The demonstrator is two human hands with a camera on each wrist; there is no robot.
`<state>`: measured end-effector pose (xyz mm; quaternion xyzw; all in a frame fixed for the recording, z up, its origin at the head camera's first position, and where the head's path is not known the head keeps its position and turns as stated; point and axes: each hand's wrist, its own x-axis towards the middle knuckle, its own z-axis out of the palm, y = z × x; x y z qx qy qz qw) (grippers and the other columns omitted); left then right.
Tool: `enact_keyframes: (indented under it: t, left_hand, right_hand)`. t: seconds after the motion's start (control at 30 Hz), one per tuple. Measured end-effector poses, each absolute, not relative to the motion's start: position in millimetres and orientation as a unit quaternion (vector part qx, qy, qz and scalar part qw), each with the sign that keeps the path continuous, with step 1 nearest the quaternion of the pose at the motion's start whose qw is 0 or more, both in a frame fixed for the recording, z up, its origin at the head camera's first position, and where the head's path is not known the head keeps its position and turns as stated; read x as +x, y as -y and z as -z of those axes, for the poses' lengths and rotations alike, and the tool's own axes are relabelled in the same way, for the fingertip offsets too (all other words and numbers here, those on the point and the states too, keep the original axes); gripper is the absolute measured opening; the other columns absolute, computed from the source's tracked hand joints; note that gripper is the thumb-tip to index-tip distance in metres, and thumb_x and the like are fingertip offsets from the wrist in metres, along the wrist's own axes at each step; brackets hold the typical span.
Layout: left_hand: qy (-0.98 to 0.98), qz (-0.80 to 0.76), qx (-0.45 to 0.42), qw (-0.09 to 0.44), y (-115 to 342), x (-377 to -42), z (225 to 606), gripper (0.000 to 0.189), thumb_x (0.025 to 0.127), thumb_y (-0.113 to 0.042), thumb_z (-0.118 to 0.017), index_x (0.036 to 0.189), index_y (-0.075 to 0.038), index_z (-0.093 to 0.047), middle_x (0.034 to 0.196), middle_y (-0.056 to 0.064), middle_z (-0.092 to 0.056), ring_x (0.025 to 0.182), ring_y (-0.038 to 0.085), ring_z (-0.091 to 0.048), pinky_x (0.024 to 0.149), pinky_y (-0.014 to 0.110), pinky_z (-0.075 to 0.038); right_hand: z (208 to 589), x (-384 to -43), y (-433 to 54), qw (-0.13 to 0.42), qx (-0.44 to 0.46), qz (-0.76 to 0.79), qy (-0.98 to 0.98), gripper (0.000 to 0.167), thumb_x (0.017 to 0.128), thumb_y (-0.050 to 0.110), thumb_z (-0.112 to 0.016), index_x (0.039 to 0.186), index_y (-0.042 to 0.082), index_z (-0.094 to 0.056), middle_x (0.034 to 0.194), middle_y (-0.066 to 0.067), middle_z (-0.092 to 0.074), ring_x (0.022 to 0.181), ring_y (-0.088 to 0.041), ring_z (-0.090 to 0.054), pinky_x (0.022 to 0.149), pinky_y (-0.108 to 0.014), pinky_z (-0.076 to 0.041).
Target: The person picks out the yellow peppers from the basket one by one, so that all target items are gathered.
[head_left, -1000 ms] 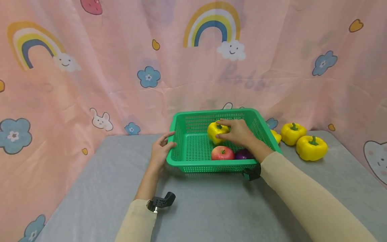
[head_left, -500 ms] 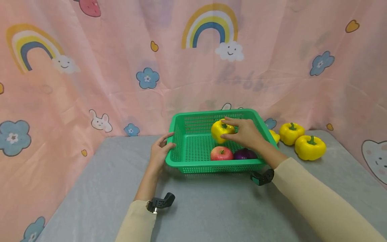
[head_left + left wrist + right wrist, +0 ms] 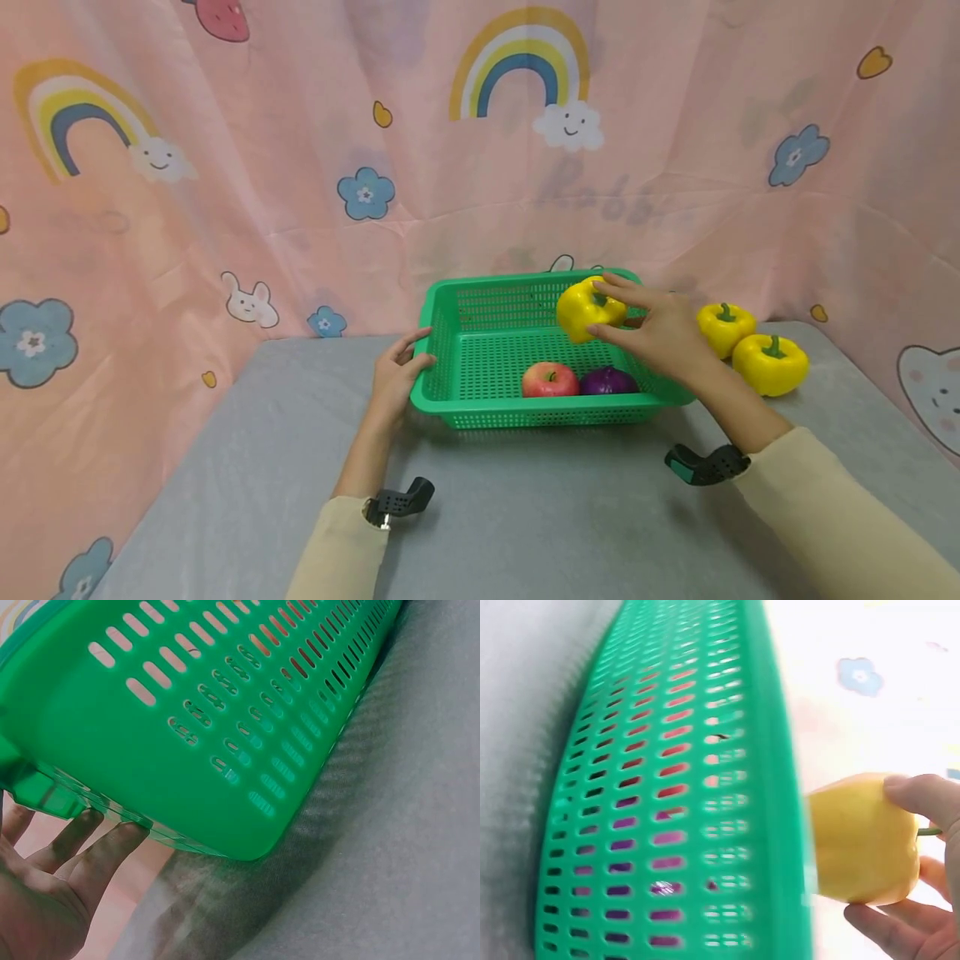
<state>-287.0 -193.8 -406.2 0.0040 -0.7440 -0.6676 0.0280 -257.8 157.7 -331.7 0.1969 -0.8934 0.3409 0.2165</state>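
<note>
My right hand (image 3: 660, 329) holds a yellow bell pepper (image 3: 588, 310) between thumb and fingers, raised over the right part of a green plastic basket (image 3: 525, 403). The pepper is tilted, its stem toward the palm; the right wrist view shows the pepper (image 3: 862, 840) beyond the basket's rim. On the basket's left side, my left hand (image 3: 393, 379) grips the rim, with its fingers (image 3: 112, 851) against the outer wall in the left wrist view. A red apple (image 3: 551, 380) and a purple onion (image 3: 609, 381) lie side by side inside, near the front wall.
Two more yellow bell peppers, one behind (image 3: 724, 327) and one in front (image 3: 771, 365), stand on the grey table (image 3: 525, 508) right of the basket. A pink printed curtain (image 3: 300, 167) hangs behind the table.
My right hand has lifted the yellow bell pepper from inside the basket and carried it up and to the right. The left hand and the basket stay in place.
</note>
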Motion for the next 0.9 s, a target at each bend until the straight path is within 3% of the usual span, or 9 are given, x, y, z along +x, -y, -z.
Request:
enact_keyframes:
  t: [0.07,0.13,0.27,0.3,0.43,0.53,0.7,0.8,0.9]
  left_hand:
    - [0.746,0.666,0.0,0.028,194,-287,407,0.05,0.089,-0.012,-0.064,0.138,-0.021,-0.063,0.158,0.012,-0.044,0.148,0.03,-0.041,0.118,0.054,-0.036]
    - [0.745,0.667,0.0,0.027,194,-286,407,0.05,0.089,-0.012,-0.064,0.138,-0.021,-0.063,0.158,0.011,-0.045,0.147,0.029,-0.042,0.117,0.053,-0.037]
    - [0.741,0.671,0.0,0.027,193,-286,406,0.051,0.089,-0.01,-0.063,0.138,-0.02,-0.063,0.151,0.012,-0.052,0.14,0.028,-0.051,0.106,0.045,-0.047]
    - [0.741,0.671,0.001,0.026,193,-287,406,0.051,0.089,-0.009,-0.063,0.138,-0.02,-0.062,0.15,0.013,-0.054,0.139,0.028,-0.053,0.103,0.044,-0.049]
    - [0.74,0.672,0.001,0.026,193,-287,406,0.051,0.089,-0.009,-0.063,0.139,-0.02,-0.062,0.15,0.015,-0.054,0.138,0.03,-0.053,0.102,0.044,-0.049]
    - [0.743,0.668,0.0,0.028,193,-288,406,0.051,0.088,-0.01,-0.063,0.139,-0.02,-0.062,0.156,0.013,-0.047,0.146,0.031,-0.044,0.113,0.052,-0.042]
    - [0.745,0.666,0.001,0.03,193,-288,406,0.05,0.088,-0.01,-0.064,0.138,-0.02,-0.063,0.159,0.011,-0.043,0.15,0.031,-0.037,0.119,0.055,-0.034]
    - [0.744,0.667,0.005,0.029,193,-287,406,0.051,0.088,-0.009,-0.064,0.138,-0.019,-0.063,0.154,0.013,-0.05,0.145,0.031,-0.045,0.114,0.051,-0.041]
    - [0.737,0.675,0.01,0.024,193,-288,405,0.051,0.087,-0.006,-0.063,0.137,-0.019,-0.064,0.143,0.017,-0.06,0.128,0.03,-0.06,0.098,0.042,-0.053]
  right_hand:
    - [328,-252,-163,0.236,0.192,-0.335,0.892,0.057,0.083,0.019,-0.084,0.136,0.007,-0.064,0.145,-0.014,-0.059,0.121,-0.041,-0.064,0.078,-0.039,-0.06]
    - [326,-246,-168,0.252,0.186,-0.335,0.888,0.058,0.082,0.019,-0.085,0.136,0.008,-0.065,0.145,-0.013,-0.06,0.121,-0.041,-0.064,0.077,-0.025,-0.059]
    - [325,-234,-179,0.276,0.179,-0.334,0.883,0.059,0.081,0.018,-0.085,0.136,0.009,-0.064,0.145,-0.012,-0.06,0.118,-0.041,-0.065,0.076,0.0,-0.044]
    - [324,-231,-182,0.28,0.176,-0.335,0.882,0.06,0.081,0.018,-0.085,0.136,0.01,-0.064,0.144,-0.013,-0.06,0.12,-0.04,-0.065,0.076,0.002,-0.042]
    - [324,-219,-195,0.301,0.157,-0.348,0.874,0.062,0.079,0.012,-0.087,0.137,0.013,-0.064,0.143,-0.012,-0.061,0.125,0.003,-0.06,0.075,0.002,-0.042]
    - [325,-211,-205,0.31,0.138,-0.367,0.866,0.064,0.077,0.008,-0.087,0.136,0.016,-0.064,0.143,0.004,-0.061,0.113,0.029,-0.045,0.075,0.002,-0.043]
    - [327,-200,-224,0.315,0.12,-0.388,0.858,0.067,0.075,0.004,-0.087,0.137,0.015,-0.064,0.138,0.031,-0.053,0.11,0.03,-0.048,0.076,0.003,-0.043]
    - [329,-194,-235,0.324,0.108,-0.39,0.855,0.066,0.076,0.003,-0.086,0.137,0.013,-0.064,0.14,0.028,-0.055,0.111,0.029,-0.048,0.077,0.004,-0.041]
    - [330,-191,-245,0.337,0.079,-0.381,0.857,0.065,0.077,0.005,-0.086,0.137,0.013,-0.064,0.142,0.024,-0.056,0.114,0.028,-0.046,0.077,0.005,-0.04]
